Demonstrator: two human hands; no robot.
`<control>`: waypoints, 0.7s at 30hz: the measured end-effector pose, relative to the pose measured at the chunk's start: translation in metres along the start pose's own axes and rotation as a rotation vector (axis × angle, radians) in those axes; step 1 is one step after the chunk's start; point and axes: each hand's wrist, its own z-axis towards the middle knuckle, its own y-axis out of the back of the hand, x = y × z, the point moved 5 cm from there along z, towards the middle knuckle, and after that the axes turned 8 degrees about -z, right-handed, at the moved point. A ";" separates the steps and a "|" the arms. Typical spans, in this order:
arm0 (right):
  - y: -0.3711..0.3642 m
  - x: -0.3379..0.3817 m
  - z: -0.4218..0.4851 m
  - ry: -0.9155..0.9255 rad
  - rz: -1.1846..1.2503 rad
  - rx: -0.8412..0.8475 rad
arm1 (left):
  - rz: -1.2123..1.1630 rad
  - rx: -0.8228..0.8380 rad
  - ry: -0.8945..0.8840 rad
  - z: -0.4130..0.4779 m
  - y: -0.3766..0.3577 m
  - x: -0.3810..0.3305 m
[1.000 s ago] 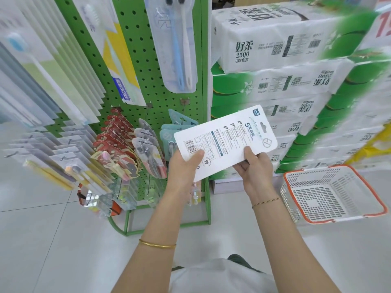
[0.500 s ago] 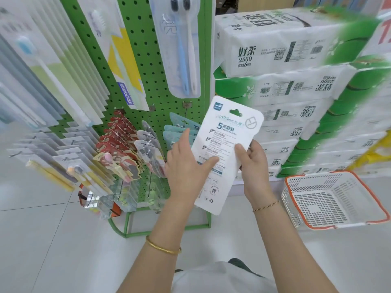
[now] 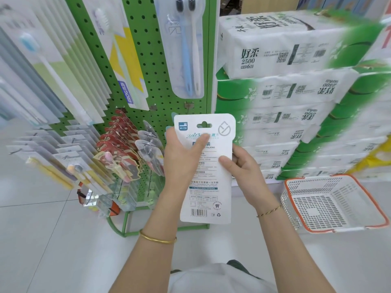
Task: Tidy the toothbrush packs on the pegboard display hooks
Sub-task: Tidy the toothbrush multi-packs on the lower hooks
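Note:
I hold a white toothbrush pack (image 3: 211,191) upright, printed back facing me, its hang hole at the top. My left hand (image 3: 179,163) grips its left edge with the forefinger laid across the print. My right hand (image 3: 243,168) pinches the right edge, thumb on the front. The pack is in front of the green pegboard (image 3: 148,60), just below a bare hook (image 3: 189,105). Behind my left hand hang rows of packs: red ones (image 3: 120,142), clear ones (image 3: 150,142) and teal ones, mostly hidden.
Long toothbrush packs (image 3: 53,70) hang at the upper left, and a two-brush pack (image 3: 186,49) above the bare hook. Stacked tissue packs (image 3: 285,92) fill the right. A white basket with an orange rim (image 3: 338,204) sits on the floor at the right.
The pack has turned from lying slantwise to standing upright and moved slightly towards the pegboard. My left forefinger now lies across its face.

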 end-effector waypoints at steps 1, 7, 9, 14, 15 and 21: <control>-0.001 0.001 0.000 -0.001 0.010 0.018 | -0.045 -0.001 0.013 0.001 0.001 0.000; -0.002 -0.005 -0.002 -0.026 0.051 0.065 | -0.230 0.012 0.028 0.001 0.002 0.006; -0.002 -0.014 -0.002 -0.072 0.070 0.051 | -0.252 0.020 0.019 0.002 0.003 0.006; -0.009 -0.033 -0.006 -0.345 0.270 0.061 | -0.374 0.058 0.073 0.006 0.003 0.010; -0.014 -0.031 -0.009 -0.385 0.264 0.131 | -0.414 0.070 0.092 0.006 0.002 0.010; -0.048 -0.027 -0.020 -0.454 0.248 0.459 | -0.658 0.189 0.270 0.008 -0.006 0.020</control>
